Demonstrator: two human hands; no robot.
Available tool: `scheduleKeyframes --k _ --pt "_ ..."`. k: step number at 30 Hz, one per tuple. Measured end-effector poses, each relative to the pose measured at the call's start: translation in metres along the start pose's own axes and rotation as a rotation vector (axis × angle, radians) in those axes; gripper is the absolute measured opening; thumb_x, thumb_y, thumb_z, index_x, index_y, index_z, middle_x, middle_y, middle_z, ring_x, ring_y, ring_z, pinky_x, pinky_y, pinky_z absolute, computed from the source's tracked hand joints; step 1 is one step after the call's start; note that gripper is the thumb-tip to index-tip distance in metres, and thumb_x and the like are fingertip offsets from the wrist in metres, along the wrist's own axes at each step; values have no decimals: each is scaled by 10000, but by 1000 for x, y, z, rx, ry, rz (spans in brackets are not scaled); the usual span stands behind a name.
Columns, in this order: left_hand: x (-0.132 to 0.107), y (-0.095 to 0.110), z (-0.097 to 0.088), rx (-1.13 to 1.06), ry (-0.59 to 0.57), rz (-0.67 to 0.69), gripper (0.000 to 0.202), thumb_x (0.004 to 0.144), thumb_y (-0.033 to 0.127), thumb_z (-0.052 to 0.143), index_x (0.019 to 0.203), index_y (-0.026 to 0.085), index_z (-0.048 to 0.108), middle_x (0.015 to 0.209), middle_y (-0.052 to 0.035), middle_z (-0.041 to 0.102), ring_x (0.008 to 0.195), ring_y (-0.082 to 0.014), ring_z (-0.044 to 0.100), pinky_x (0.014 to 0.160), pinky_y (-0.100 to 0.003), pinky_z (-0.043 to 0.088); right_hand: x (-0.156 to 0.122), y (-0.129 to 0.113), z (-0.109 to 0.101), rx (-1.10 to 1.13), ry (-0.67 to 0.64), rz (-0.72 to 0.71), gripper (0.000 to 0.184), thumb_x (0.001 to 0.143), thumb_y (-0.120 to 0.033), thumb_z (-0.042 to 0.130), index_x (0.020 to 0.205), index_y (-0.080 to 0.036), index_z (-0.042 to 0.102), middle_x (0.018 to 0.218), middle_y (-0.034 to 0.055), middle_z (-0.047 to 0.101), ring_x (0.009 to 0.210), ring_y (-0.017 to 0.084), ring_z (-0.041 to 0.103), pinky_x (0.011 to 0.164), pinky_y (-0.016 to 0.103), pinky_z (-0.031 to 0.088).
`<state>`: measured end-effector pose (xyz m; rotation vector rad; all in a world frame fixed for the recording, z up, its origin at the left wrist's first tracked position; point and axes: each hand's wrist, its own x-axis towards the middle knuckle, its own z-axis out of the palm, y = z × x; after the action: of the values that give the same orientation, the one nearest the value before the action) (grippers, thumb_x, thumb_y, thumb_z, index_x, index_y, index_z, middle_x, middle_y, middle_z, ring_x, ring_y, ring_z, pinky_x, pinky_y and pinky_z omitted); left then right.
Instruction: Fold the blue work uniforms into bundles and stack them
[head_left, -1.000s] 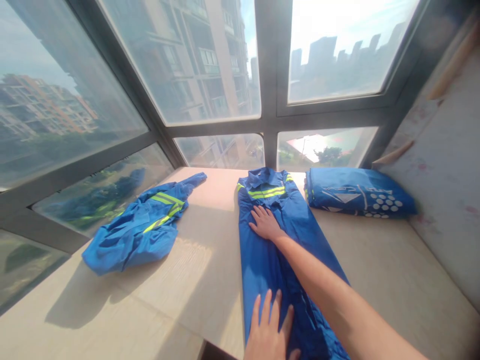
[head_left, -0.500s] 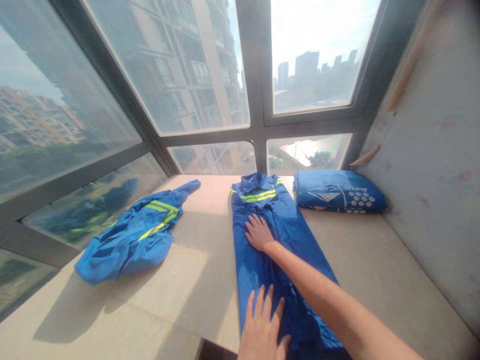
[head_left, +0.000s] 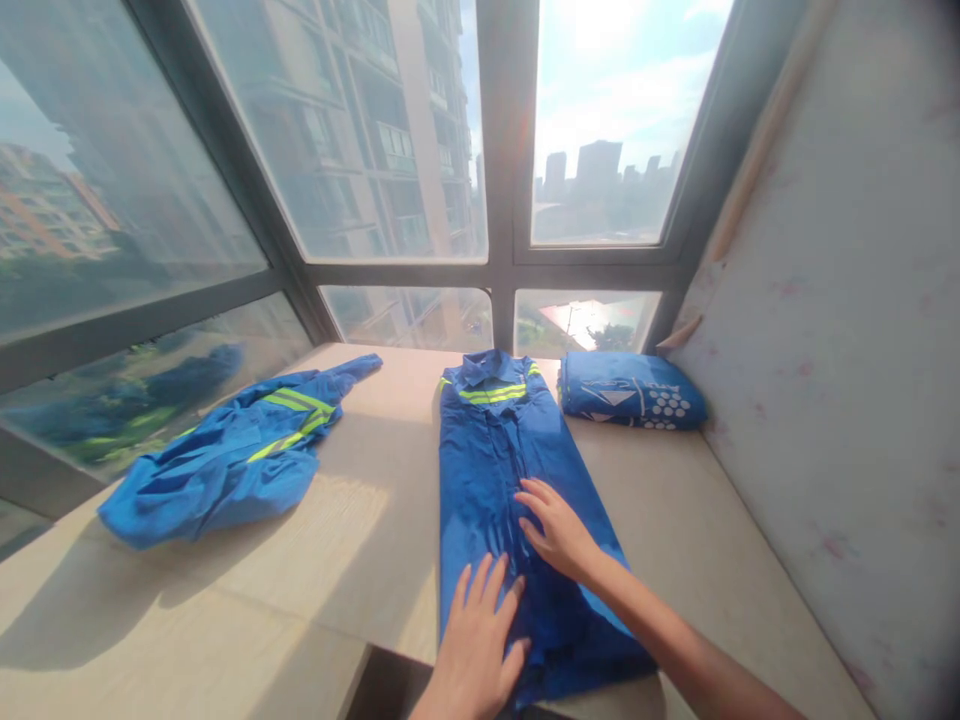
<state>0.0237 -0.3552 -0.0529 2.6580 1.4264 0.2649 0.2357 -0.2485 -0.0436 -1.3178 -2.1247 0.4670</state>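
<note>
A blue work jacket [head_left: 480, 480] with yellow-green reflective stripes lies in a long, narrow shape, its collar toward the window. Both sides look folded in. My left hand [head_left: 484, 630] rests on its lower left part, palm down with the fingers spread. Farther up and to the right, my right hand [head_left: 555, 525] lies over the middle of the front, fingers stretched out and slightly bent. Neither hand grips the cloth. Some wrinkles run down the front near my right hand.
A second blue jacket [head_left: 225, 455] with reflective stripes lies crumpled on the left. A folded blue bundle [head_left: 630, 390] with white print sits at the back right. The wooden surface [head_left: 337, 560] meets windows behind and a patterned wall [head_left: 825, 400] at right.
My right hand has moved down the jacket toward me and to the right. My left hand stays on the lower left part. The view has shifted slightly to the right.
</note>
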Motion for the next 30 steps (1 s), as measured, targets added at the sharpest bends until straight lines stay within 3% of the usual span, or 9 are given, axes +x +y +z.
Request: scheduleKeyframes --k 6,9,11,14,18,21,23,26,30 --pt "-11 -3 -17 -78 -31 26 738 858 414 669 1532 309 386 1593 -92 383 1437 -334 400 1140 -532 397 21 38 -10 -46 96 147 469 960 -331 457 1381 -166 581 1491 142 505 1388 247 469 1173 419 375" --pt "2 -13 -28 -129 23 -1 576 930 369 570 1482 239 468 1464 -100 556 1320 -246 546 1081 -409 483 22 41 2 -195 69 167 508 936 -289 484 1421 -156 551 1542 154 438 1445 291 382 1188 462 327" --pt "16 -23 -34 -108 62 -80 463 972 304 478 1419 203 540 1392 -99 619 1274 -217 584 1072 -388 490 17 37 10 -275 12 157 497 932 -279 489 1411 -172 570 1552 145 425 1458 311 353 1196 494 285" --pt "33 -35 -33 28 86 -232 489 963 307 471 1437 204 534 1503 -126 509 1404 -300 453 1137 -521 405 8 28 17 -346 -48 153 480 960 -296 445 1408 -184 577 1554 123 429 1462 312 341 1199 511 239" --pt "32 -34 -16 141 -15 -290 593 925 379 527 1505 280 452 1623 -107 315 1495 -381 270 1163 -640 288 -8 22 14 -395 -73 169 495 973 -305 413 1436 -196 548 1568 91 416 1469 291 328 1198 480 234" --pt "22 -26 -10 133 -42 -279 616 914 423 536 1510 301 441 1614 -100 342 1483 -382 295 1163 -641 281 -19 23 9 -399 -74 154 494 964 -313 424 1429 -207 554 1563 83 426 1462 281 341 1190 464 258" --pt "24 -26 -14 106 -20 -274 562 909 449 544 1450 298 521 1562 -97 436 1452 -366 359 1171 -628 281 -21 26 6 -385 -72 140 479 954 -327 449 1398 -209 581 1540 87 457 1439 286 376 1179 457 285" --pt "50 -42 -25 69 46 -303 414 948 384 491 1299 229 645 1437 -109 574 1364 -303 482 1178 -537 331 -9 29 -2 -340 -89 156 400 940 -337 476 1259 -203 676 1436 109 566 1335 296 501 1126 434 364" --pt "122 -85 -34 107 148 -387 453 947 309 485 1335 106 602 1451 -182 542 1360 -310 483 1149 -469 382 37 37 -13 -191 -113 193 330 945 -325 465 1123 -209 718 1224 101 696 1132 248 644 999 359 474"
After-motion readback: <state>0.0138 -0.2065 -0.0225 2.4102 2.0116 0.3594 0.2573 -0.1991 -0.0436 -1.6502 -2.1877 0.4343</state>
